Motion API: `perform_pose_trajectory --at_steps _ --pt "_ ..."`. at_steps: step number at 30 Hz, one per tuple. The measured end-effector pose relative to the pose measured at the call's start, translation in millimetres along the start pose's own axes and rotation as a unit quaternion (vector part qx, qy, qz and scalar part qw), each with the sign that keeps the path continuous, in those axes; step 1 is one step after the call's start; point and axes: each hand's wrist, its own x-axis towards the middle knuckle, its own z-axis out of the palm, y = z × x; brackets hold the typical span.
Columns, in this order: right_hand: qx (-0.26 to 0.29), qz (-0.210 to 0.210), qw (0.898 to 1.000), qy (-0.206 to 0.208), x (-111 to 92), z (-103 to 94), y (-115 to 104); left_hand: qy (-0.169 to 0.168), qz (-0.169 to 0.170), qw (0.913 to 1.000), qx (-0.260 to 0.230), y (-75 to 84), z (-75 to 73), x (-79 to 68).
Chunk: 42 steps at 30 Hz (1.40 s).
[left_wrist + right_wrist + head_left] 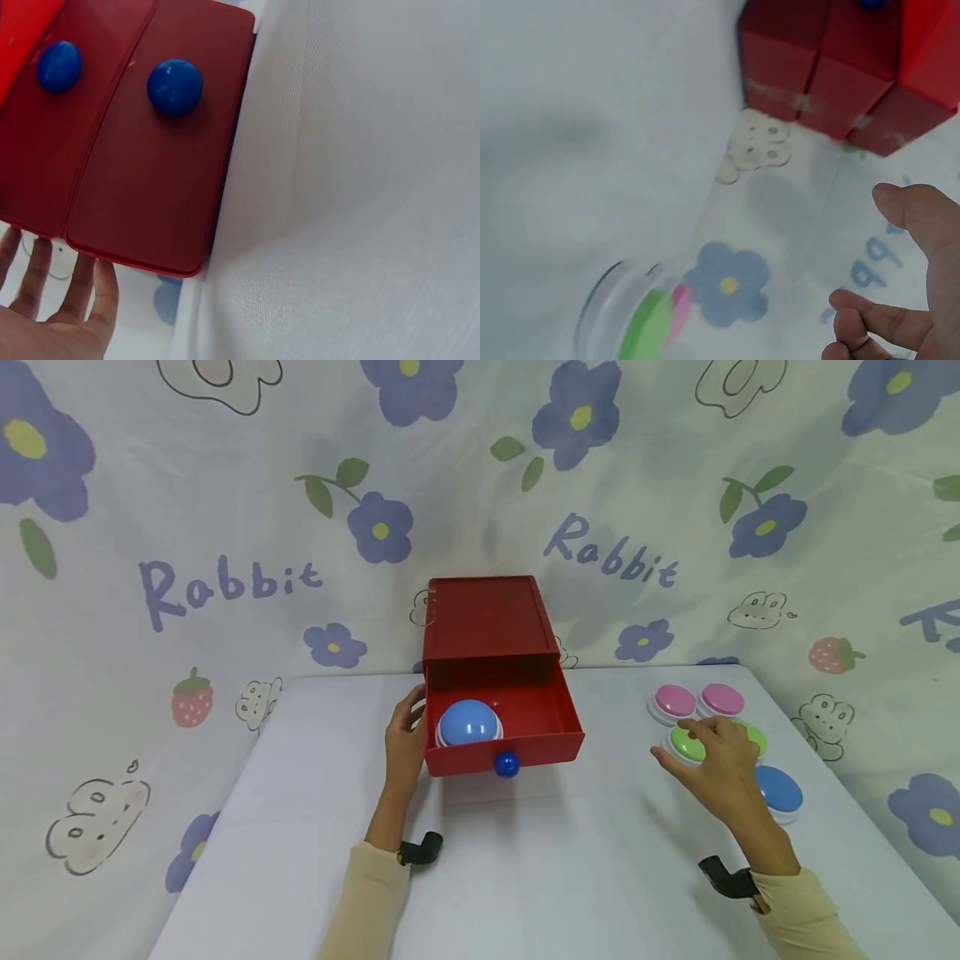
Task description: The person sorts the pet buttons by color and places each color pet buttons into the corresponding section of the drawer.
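Observation:
A red drawer cabinet [483, 618] stands on the table with its top drawer [540, 718] pulled out. Inside that drawer, on the left, sits a blue domed button [468, 722] with a white base. My left hand [405, 739] is at the cabinet's left side; in the left wrist view its straight fingers reach the cabinet's edge. On the right, my right hand [720, 768] hovers over the green buttons [686, 743], thumb and fingers spread apart with nothing between them. It partly hides the second green button and overlaps the lower blue button [780, 789].
Two pink buttons [675, 700] stand behind the green ones, near the table's right edge. A blue knob [507, 765] sticks out of the drawer front. The lower drawers [142, 172] are closed. A patterned cloth [480, 485] hangs behind the white table [525, 877].

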Motion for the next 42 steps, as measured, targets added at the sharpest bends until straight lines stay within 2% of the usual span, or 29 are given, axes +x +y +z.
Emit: perform_pose_trajectory --at_steps 7,18,25,34,42 --pt "-0.026 0.019 0.999 -0.001 -13 -6.3 35 0.001 -0.003 1.0 0.009 -0.4 0.6 -0.7" --pt "-0.079 0.093 0.992 -0.046 -29 -18.1 78 -0.001 -0.005 0.9999 0.015 1.1 2.1 0.0" --pt "-0.1 0.124 0.985 -0.073 -37 -24.2 106 0.001 -0.001 0.9999 0.014 -0.3 2.2 0.7" --pt "-0.128 0.175 0.972 -0.089 -48 -30.1 129 -0.002 0.009 0.9999 0.008 -0.4 1.1 0.1" --pt "-0.145 0.201 0.964 -0.094 -56 -33.1 139 -0.001 0.004 0.9999 0.011 0.9 2.9 -0.5"
